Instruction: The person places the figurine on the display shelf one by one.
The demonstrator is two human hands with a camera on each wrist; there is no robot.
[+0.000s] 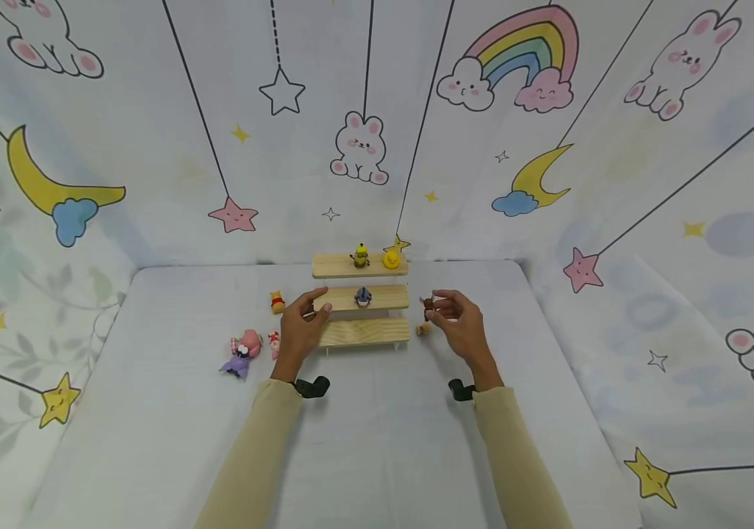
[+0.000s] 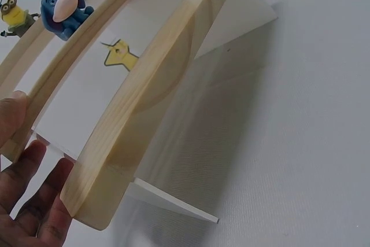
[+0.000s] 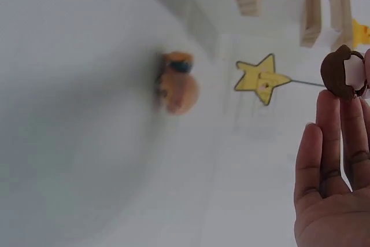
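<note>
A three-step wooden display shelf stands on the white table. My left hand grips the left end of its middle plank, thumb on top and fingers beneath. A blue donkey figurine sits on that plank. Just off the shelf's right side, my right hand pinches a small brown figurine with a pale front, held above the table. Below it a small orange-brown figurine is on the table, blurred in the right wrist view.
On the top plank are a minion figurine and a yellow duck. Left of the shelf are a yellow bear in a red shirt, a red-and-white figurine, a pink toy and a purple toy. A patterned cloth backdrop rises behind.
</note>
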